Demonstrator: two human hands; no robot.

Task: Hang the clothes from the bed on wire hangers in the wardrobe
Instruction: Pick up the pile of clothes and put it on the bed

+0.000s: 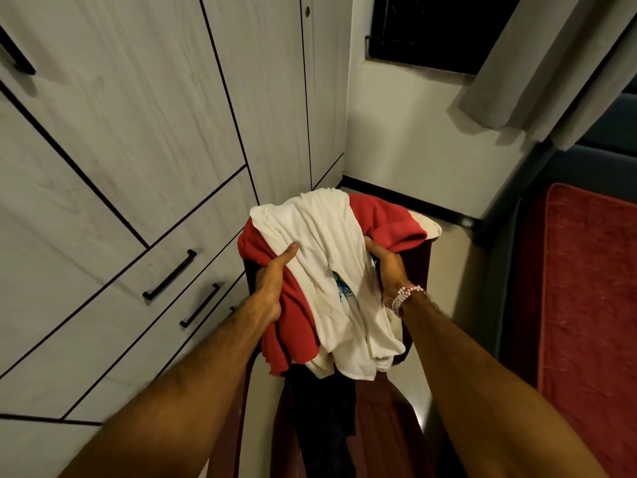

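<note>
**Clothes bundle held in both hands beside the shut wardrobe**

Clothes (327, 257) sit in a heap between the two hands, mid-scene: a white garment (320, 229) on top of a red garment (296, 326), with dark pieces (320, 408) hanging down nearer. The left hand (272, 281) grips the bundle's left side, thumb pressed on the white cloth. The right hand (384, 267), with beaded bracelets (406, 298) at the wrist, clasps the right side, fingers buried in fabric. A dark bin (422, 270) shows behind; whether the heap rests in it is unclear. The wardrobe (138, 132) stands left, doors and drawers shut. The bed (586, 305) lies right.
</note>
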